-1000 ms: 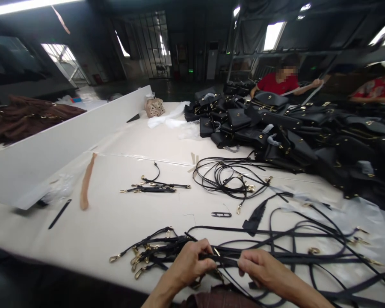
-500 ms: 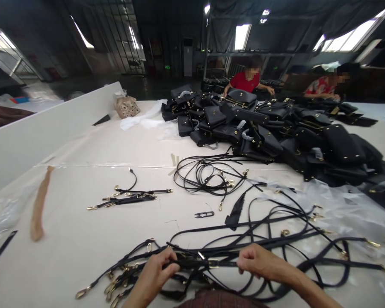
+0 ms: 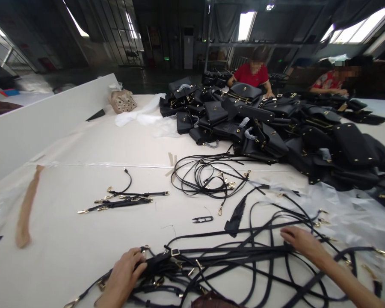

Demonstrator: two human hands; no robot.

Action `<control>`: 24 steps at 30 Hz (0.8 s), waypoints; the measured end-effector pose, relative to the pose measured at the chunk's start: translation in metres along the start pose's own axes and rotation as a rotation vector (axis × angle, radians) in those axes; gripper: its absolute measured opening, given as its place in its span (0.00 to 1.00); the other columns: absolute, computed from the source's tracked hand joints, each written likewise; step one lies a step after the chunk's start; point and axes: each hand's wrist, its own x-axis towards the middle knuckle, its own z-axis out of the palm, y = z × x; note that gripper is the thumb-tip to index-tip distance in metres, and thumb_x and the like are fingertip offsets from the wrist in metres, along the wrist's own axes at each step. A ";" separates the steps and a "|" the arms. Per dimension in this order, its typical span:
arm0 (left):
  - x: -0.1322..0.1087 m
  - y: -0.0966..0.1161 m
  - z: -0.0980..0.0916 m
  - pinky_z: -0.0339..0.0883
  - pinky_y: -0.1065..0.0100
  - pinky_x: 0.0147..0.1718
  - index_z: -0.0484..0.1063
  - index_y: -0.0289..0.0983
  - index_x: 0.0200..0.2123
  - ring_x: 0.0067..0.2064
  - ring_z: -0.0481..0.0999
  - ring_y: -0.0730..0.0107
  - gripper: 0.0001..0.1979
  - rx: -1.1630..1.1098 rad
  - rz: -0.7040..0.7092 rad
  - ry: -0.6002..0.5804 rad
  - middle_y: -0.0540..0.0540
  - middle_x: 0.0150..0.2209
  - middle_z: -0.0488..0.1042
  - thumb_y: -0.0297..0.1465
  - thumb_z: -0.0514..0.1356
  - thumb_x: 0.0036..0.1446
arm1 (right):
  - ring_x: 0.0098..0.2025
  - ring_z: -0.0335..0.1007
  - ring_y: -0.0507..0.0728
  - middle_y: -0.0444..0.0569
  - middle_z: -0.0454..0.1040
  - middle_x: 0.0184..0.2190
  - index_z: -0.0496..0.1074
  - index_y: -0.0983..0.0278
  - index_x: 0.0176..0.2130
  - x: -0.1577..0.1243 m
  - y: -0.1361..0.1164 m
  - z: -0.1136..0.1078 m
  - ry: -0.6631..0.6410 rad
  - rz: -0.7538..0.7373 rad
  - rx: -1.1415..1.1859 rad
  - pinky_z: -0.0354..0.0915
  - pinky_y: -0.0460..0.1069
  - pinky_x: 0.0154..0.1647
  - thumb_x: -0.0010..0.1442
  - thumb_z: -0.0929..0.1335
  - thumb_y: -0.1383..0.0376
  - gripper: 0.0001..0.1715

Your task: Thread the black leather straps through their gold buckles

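Note:
A long black strap (image 3: 231,251) runs nearly straight between my hands. Its gold buckle (image 3: 175,252) lies to the right of my left hand (image 3: 126,271), whose fingers are closed around the strap's left part by the pile. Far to the right, my right hand (image 3: 298,241) has its fingers curled on the other stretch of strap; the fingertips are partly hidden. Beneath and around the hands are several more black straps (image 3: 271,273) with gold clasps, looped and tangled together. A gold snap hook (image 3: 71,303) pokes out at the lower left.
Thread snips (image 3: 202,219) lie beyond the straps, near a coil of thin straps (image 3: 192,188). Short straps (image 3: 125,202) sit to the left. A heap of black bags (image 3: 216,113) covers the back right, with clear plastic (image 3: 349,214) before it. Two people work behind the heap.
My hands have moved apart, the left one leftward and the right one rightward and farther from me. The buckle has shifted left with the strap between them.

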 end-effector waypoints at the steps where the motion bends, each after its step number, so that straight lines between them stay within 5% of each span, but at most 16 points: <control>1: 0.002 0.000 0.002 0.65 0.56 0.51 0.75 0.43 0.33 0.49 0.74 0.54 0.07 0.005 0.006 0.030 0.44 0.46 0.77 0.35 0.57 0.55 | 0.38 0.74 0.66 0.56 0.79 0.33 0.74 0.59 0.25 0.013 -0.019 0.017 -0.021 -0.023 0.030 0.64 0.56 0.43 0.50 0.65 0.53 0.14; 7: 0.004 0.006 0.008 0.66 0.54 0.52 0.75 0.43 0.37 0.50 0.74 0.53 0.08 -0.002 0.044 0.139 0.43 0.46 0.77 0.35 0.58 0.56 | 0.30 0.71 0.54 0.45 0.75 0.29 0.73 0.65 0.37 0.081 -0.127 0.105 -0.119 0.052 0.156 0.67 0.51 0.35 0.64 0.64 0.50 0.21; 12: 0.006 0.035 0.014 0.66 0.53 0.52 0.76 0.43 0.36 0.49 0.75 0.51 0.10 -0.102 0.027 0.181 0.41 0.45 0.77 0.39 0.57 0.58 | 0.29 0.69 0.53 0.43 0.72 0.28 0.71 0.66 0.34 0.103 -0.155 0.111 -0.071 0.115 0.105 0.67 0.51 0.34 0.65 0.66 0.54 0.17; 15: 0.013 0.080 0.014 0.66 0.58 0.50 0.75 0.43 0.35 0.48 0.74 0.55 0.09 -0.285 0.033 0.112 0.43 0.43 0.77 0.38 0.55 0.60 | 0.28 0.68 0.54 0.41 0.69 0.23 0.70 0.63 0.33 0.088 -0.166 0.099 -0.037 -0.017 0.106 0.65 0.50 0.33 0.65 0.63 0.58 0.14; 19: 0.029 0.156 0.022 0.64 0.59 0.51 0.74 0.40 0.42 0.48 0.74 0.58 0.12 -0.716 -0.003 -0.065 0.43 0.44 0.78 0.38 0.56 0.61 | 0.29 0.71 0.57 0.45 0.74 0.27 0.72 0.61 0.45 0.034 -0.179 0.095 -0.056 -0.299 0.115 0.67 0.50 0.36 0.63 0.62 0.58 0.15; 22: 0.043 0.204 0.036 0.64 0.59 0.51 0.68 0.37 0.53 0.49 0.75 0.60 0.23 -1.203 -0.011 -0.226 0.40 0.49 0.77 0.45 0.57 0.61 | 0.34 0.76 0.60 0.51 0.77 0.33 0.73 0.54 0.52 -0.011 -0.168 0.100 -0.115 -0.665 0.125 0.71 0.50 0.37 0.63 0.62 0.59 0.20; 24: 0.053 0.224 0.040 0.66 0.61 0.47 0.70 0.33 0.50 0.43 0.77 0.62 0.25 -1.507 -0.064 -0.183 0.39 0.41 0.79 0.47 0.57 0.60 | 0.33 0.78 0.61 0.51 0.78 0.33 0.71 0.48 0.55 -0.030 -0.147 0.095 -0.146 -0.784 0.103 0.73 0.49 0.34 0.63 0.61 0.60 0.23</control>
